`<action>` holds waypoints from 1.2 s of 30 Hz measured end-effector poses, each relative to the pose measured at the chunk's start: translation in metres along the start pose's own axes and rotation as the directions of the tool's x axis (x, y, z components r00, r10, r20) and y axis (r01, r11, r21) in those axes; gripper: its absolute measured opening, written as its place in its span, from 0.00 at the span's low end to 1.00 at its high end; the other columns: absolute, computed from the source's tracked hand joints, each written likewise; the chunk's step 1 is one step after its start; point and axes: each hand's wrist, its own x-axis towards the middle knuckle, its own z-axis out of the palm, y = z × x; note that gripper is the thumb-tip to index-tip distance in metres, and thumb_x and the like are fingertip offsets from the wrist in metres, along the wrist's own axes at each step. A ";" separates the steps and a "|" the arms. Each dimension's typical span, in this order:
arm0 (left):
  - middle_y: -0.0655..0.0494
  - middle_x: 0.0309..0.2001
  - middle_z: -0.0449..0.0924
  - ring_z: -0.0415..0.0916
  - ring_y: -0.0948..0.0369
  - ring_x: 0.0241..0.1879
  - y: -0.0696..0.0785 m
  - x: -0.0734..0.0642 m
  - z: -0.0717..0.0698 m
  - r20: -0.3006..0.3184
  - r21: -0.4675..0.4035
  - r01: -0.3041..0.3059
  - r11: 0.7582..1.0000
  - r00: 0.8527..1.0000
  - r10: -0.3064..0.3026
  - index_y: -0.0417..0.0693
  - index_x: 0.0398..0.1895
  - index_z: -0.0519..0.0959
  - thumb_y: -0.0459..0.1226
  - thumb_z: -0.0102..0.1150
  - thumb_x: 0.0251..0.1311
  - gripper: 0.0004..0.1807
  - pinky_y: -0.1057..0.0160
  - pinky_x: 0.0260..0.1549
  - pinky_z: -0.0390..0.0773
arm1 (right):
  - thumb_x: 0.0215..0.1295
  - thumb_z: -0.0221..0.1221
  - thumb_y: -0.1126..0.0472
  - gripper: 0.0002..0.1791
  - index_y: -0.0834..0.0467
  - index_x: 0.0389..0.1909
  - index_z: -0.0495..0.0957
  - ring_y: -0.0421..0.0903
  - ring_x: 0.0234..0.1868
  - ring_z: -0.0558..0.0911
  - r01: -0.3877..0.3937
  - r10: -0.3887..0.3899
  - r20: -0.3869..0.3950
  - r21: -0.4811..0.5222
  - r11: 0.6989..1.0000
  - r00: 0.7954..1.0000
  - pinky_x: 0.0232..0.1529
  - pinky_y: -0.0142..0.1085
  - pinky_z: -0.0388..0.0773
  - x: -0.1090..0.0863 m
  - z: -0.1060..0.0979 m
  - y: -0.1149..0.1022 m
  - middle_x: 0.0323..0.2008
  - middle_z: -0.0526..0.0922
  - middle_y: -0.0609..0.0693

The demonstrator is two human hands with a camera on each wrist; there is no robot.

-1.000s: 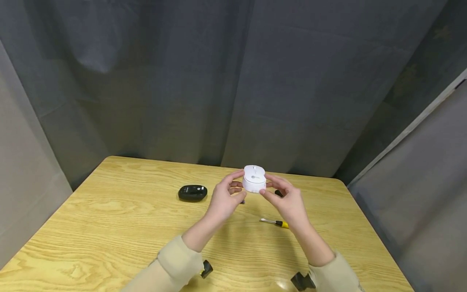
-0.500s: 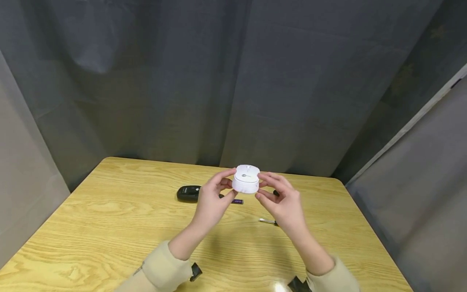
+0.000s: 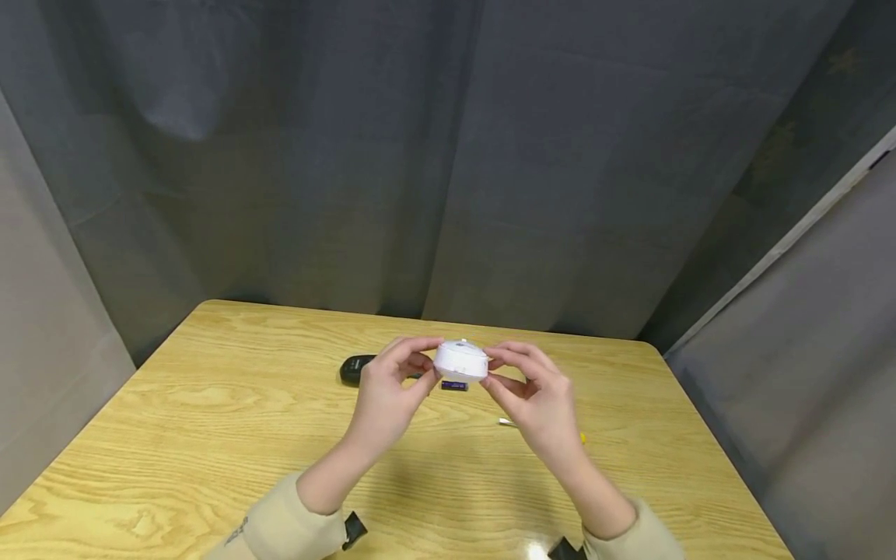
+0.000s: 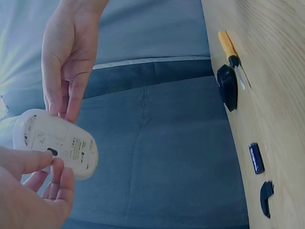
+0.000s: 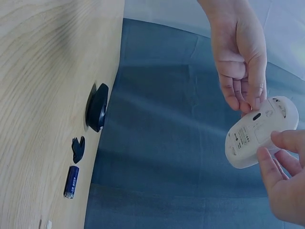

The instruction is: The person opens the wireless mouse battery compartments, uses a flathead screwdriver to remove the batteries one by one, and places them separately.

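Observation:
A white computer mouse point(image 3: 460, 359) is held up above the table between both hands. My left hand point(image 3: 386, 398) pinches its left side between thumb and fingers. On the opposite side my right hand point(image 3: 542, 400) grips it the same way. The mouse's underside, with printed text and a small dark oval, shows in the left wrist view, where the left thumb overlaps it. The right wrist view shows that underside point(image 5: 255, 131) too, with the right thumb at its edge.
On the wooden table point(image 3: 231, 435) lie a black mouse point(image 3: 352, 370), a blue battery point(image 3: 455, 386) and a small black piece point(image 5: 78, 149). A yellow-handled screwdriver point(image 4: 228, 47) lies beside another dark object point(image 4: 227, 88). Dark curtains point(image 3: 448, 155) stand behind the table.
The white mouse has moved left and slightly down with both hands and tipped, so less of its top shows. The battery has come into view; the screwdriver is mostly hidden by the right hand.

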 end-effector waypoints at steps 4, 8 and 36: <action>0.58 0.39 0.80 0.78 0.65 0.35 0.003 -0.003 -0.005 0.004 0.073 -0.009 0.997 1.000 0.008 0.49 0.46 0.81 0.28 0.66 0.51 0.17 0.67 0.38 0.81 | 0.52 0.66 0.73 0.16 0.61 0.44 0.82 0.47 0.41 0.81 0.006 -0.006 0.011 -0.016 1.000 1.000 0.39 0.33 0.81 -0.003 0.002 -0.002 0.46 0.79 0.53; 0.58 0.38 0.80 0.78 0.64 0.35 0.006 -0.007 -0.011 0.012 0.092 -0.022 0.996 1.000 0.021 0.47 0.45 0.82 0.29 0.67 0.51 0.16 0.67 0.38 0.81 | 0.53 0.66 0.70 0.16 0.59 0.44 0.82 0.46 0.42 0.81 -0.005 0.006 0.031 -0.032 0.999 1.000 0.39 0.33 0.82 -0.006 0.003 -0.004 0.46 0.80 0.52; 0.47 0.41 0.81 0.80 0.58 0.39 -0.003 -0.030 -0.031 0.292 -0.025 0.417 0.909 0.872 -0.392 0.39 0.52 0.77 0.37 0.68 0.53 0.22 0.68 0.40 0.80 | 0.57 0.63 0.69 0.16 0.70 0.47 0.77 0.42 0.36 0.82 -0.317 0.280 0.219 0.154 0.936 0.935 0.32 0.41 0.83 -0.034 0.011 0.006 0.40 0.81 0.65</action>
